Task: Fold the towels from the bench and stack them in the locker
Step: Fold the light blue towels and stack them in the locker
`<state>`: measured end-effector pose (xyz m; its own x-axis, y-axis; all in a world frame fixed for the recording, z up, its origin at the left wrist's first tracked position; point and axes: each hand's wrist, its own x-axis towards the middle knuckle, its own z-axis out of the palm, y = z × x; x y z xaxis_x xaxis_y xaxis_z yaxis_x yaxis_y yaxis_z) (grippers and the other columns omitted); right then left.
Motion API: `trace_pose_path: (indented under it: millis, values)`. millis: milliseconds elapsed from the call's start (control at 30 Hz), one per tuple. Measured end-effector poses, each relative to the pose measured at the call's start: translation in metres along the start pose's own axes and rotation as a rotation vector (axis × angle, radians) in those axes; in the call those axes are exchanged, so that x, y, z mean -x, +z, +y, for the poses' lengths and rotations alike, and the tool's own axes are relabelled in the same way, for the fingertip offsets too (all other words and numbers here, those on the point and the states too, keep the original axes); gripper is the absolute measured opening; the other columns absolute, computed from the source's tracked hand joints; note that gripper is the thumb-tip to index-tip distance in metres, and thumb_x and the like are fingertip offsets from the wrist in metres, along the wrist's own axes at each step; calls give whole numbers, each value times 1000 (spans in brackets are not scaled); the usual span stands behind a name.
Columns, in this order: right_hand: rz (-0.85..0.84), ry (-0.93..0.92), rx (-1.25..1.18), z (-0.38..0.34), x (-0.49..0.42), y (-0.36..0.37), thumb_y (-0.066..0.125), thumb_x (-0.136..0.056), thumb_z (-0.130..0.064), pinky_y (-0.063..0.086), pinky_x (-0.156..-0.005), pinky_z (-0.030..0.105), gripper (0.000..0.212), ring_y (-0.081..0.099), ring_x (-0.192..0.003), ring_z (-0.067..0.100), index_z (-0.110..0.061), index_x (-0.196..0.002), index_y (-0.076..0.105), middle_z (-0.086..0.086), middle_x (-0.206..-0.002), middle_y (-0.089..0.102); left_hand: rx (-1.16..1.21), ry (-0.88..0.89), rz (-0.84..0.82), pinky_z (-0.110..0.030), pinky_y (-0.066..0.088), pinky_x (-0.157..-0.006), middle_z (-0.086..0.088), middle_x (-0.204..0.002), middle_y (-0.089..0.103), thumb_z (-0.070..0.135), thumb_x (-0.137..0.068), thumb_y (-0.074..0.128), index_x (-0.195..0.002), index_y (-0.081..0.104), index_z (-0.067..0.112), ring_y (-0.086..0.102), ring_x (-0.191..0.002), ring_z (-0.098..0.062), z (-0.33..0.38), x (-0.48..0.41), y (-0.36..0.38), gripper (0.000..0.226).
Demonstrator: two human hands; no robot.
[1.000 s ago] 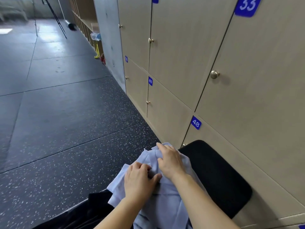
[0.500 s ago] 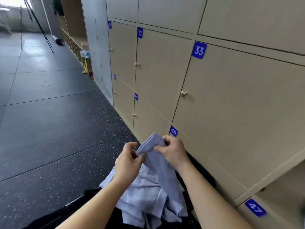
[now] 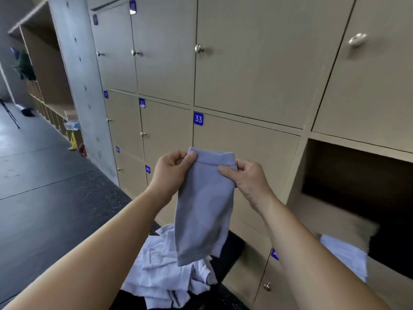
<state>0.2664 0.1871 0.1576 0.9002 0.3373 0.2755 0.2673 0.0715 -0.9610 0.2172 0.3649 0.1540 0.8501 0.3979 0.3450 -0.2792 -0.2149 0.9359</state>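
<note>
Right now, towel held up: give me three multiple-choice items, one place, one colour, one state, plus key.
1. Where is the held towel? A. in the air above the pile on the bench; B. flat on the floor; C. draped over a shoulder.
2. What colour is number plate 33? A. red; B. blue; C. green.
3. The right-hand locker is: A. open, a light towel inside; B. shut; C. taped over.
Key: 1 A, the left hand and right hand pinch its top edge and it hangs free; 2 B, white digits on blue; 3 A, its dark interior shows.
</note>
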Motion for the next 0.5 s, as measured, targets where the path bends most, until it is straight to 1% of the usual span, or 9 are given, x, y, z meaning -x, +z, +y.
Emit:
trace_pose_path:
  millis: [67,133,167,233,300,333,400,500]
  values:
    - [25,-33,-14,-19,10,-11,73,-82,-5,50,-59,21,2,63,-68,11,-5,-81,70,5,-77,70,38,22,-20,-21,39,-57,0,-66,57,29,-95,64,-76,65,7,48,-60,-8,20,3,12,28]
    - [51,-54,-19,-34,20,-22,73,-82,-8,50,-56,21,4,64,-65,9,-7,-81,70,2,-74,70,69,16,-28,-20,42,-57,0,-66,60,29,-94,64,-74,64,10,50,-61,-9,35,7,23,28]
    - [47,-49,-22,-40,25,-27,73,-82,-10,49,-55,21,4,64,-65,9,-8,-82,69,0,-74,70,86,11,-33,-22,43,-59,-2,-68,62,30,-94,64,-75,65,8,52,-62,-11,42,8,28,29]
    - [-29,4,10,-46,36,-36,74,-81,-14,49,-56,19,10,65,-68,9,-10,-89,70,0,-79,72,127,13,-49,-30,45,-65,-11,-77,65,33,-94,65,-84,66,-2,55,-69,-17,55,9,36,37]
    - [-146,87,74,-44,47,-43,76,-79,-12,54,-65,22,21,70,-80,11,-8,-99,71,2,-91,75,159,41,-64,-35,41,-69,-14,-81,63,38,-91,67,-90,64,-8,52,-73,-19,67,9,42,46]
    - [-177,116,101,-41,52,-45,76,-79,-11,56,-73,25,25,71,-87,15,-6,-102,71,5,-97,75,165,54,-66,-36,40,-69,-14,-80,61,42,-87,69,-90,63,-8,50,-73,-20,73,9,44,51]
    - [-163,129,86,-39,57,-49,76,-79,-11,57,-82,30,25,71,-92,19,-5,-103,71,9,-100,74,169,63,-62,-33,38,-67,-10,-77,60,47,-82,70,-89,64,-6,49,-72,-19,82,8,47,54]
    - [-108,90,-13,-47,57,-53,75,-79,-9,58,-80,28,15,72,-87,17,-6,-94,73,6,-94,75,187,-3,-65,-25,43,-59,2,-67,65,45,-90,66,-78,73,10,54,-62,-13,86,10,47,38]
